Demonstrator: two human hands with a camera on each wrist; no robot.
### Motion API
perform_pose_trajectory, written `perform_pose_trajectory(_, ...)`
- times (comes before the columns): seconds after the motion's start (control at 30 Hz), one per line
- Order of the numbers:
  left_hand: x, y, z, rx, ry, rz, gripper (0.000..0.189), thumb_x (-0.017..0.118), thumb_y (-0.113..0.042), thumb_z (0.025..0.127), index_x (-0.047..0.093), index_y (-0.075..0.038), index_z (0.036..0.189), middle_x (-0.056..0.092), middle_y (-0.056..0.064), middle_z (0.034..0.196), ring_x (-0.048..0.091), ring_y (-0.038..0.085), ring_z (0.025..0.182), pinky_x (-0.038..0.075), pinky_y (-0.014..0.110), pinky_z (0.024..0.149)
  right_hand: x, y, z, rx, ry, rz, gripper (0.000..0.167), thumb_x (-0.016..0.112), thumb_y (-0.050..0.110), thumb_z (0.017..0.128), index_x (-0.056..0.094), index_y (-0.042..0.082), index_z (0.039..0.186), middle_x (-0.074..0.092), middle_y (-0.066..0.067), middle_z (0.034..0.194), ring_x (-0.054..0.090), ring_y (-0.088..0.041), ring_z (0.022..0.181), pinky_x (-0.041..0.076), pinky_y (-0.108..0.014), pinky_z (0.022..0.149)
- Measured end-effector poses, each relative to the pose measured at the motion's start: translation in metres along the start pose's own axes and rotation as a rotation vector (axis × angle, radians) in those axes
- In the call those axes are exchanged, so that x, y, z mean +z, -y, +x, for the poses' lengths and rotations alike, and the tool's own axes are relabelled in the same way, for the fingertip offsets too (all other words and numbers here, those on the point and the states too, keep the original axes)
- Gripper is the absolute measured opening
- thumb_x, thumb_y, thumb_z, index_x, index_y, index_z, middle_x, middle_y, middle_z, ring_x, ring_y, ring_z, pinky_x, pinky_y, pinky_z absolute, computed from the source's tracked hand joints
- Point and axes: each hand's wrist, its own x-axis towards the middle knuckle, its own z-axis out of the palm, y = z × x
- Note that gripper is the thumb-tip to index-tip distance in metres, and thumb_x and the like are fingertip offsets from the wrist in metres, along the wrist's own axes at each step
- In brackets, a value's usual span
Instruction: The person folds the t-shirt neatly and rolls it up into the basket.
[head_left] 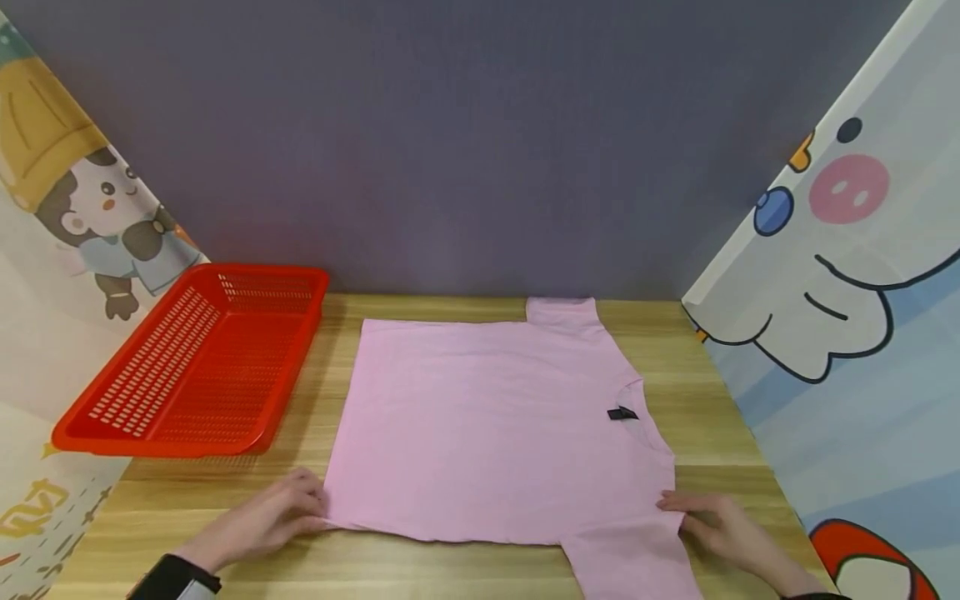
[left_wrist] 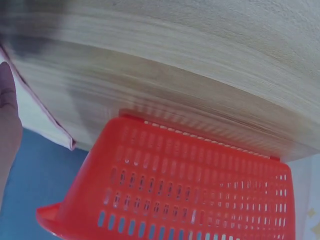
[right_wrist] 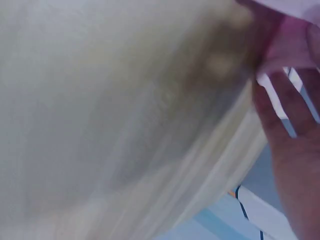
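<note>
A pink T-shirt point(head_left: 480, 433) lies spread flat with its collar to the right, a small black label point(head_left: 622, 413) at the neck and its near sleeve point(head_left: 633, 558) hanging toward me. At the near left corner of the hem, my left hand point(head_left: 270, 515) pinches the fabric. My right hand point(head_left: 723, 533) pinches the shoulder just above the near sleeve; in the right wrist view its fingers point(right_wrist: 295, 100) reach to the lifted pink cloth point(right_wrist: 290, 42). Only an edge of the left hand point(left_wrist: 7, 115) shows in the left wrist view, beside the shirt's hem point(left_wrist: 42, 112).
A red plastic basket point(head_left: 240, 358) with slotted walls stands on the wooden table point(head_left: 712, 433) at the back left, near the shirt. A dark grey panel point(head_left: 450, 150) rises behind the table. Printed cartoon sheets point(head_left: 840, 275) flank both sides.
</note>
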Motion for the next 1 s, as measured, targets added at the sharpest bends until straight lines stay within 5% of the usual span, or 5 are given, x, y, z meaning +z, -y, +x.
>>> perform_pose_trajectory(0.2,-0.009,0.002,0.008,-0.07,0.023,-0.187,0.014,0.069,-0.008,0.092,0.07,-0.021,0.091,0.067,-0.013,0.086,0.055,-0.005,0.081,0.047,0.019,0.067,-0.018,0.004,0.009,0.12,0.036,0.098,0.031,0.064,-0.01,0.09,0.076,0.006,0.114,0.074,0.006,0.117,0.06,0.011,0.111,0.048,-0.004,0.081)
perform_pose_trajectory(0.33,-0.012,0.007,0.014,-0.208,0.057,-0.313,0.014,0.059,-0.007,0.099,0.065,-0.017,0.091,0.059,-0.013,0.08,0.049,-0.009,0.076,0.04,0.017,0.063,-0.023,0.002,0.017,0.155,0.017,0.143,0.027,0.06,-0.01,0.092,0.073,-0.003,0.114,0.071,0.019,0.115,0.06,0.013,0.106,0.051,-0.008,0.077)
perform_pose_trajectory(0.5,-0.012,0.01,0.022,-0.393,0.02,-0.332,0.017,0.054,-0.013,0.104,0.071,-0.011,0.101,0.067,-0.007,0.089,0.054,-0.007,0.08,0.047,0.018,0.065,-0.027,-0.003,0.025,0.266,0.035,0.144,0.019,0.056,-0.005,0.097,0.071,-0.008,0.109,0.067,0.028,0.108,0.061,0.013,0.096,0.053,-0.016,0.07)
perform_pose_trajectory(0.77,-0.007,0.013,0.04,-0.528,-0.111,-0.276,0.017,0.06,-0.009,0.1,0.073,0.001,0.104,0.075,0.01,0.098,0.062,-0.004,0.084,0.056,0.021,0.071,-0.02,-0.002,0.041,0.464,-0.031,0.076,0.017,0.052,0.001,0.101,0.068,-0.005,0.101,0.064,0.008,0.081,0.057,0.005,0.074,0.054,-0.023,0.063)
perform_pose_trajectory(1.0,-0.006,0.022,0.051,-0.679,-0.018,-0.504,0.032,0.053,-0.014,0.104,0.062,0.013,0.119,0.07,0.019,0.1,0.066,0.012,0.078,0.06,0.026,0.064,-0.011,-0.006,0.063,0.675,-0.077,0.103,0.028,0.048,0.014,0.106,0.058,0.0,0.084,0.052,0.0,0.07,0.049,-0.007,0.06,0.042,-0.024,0.056)
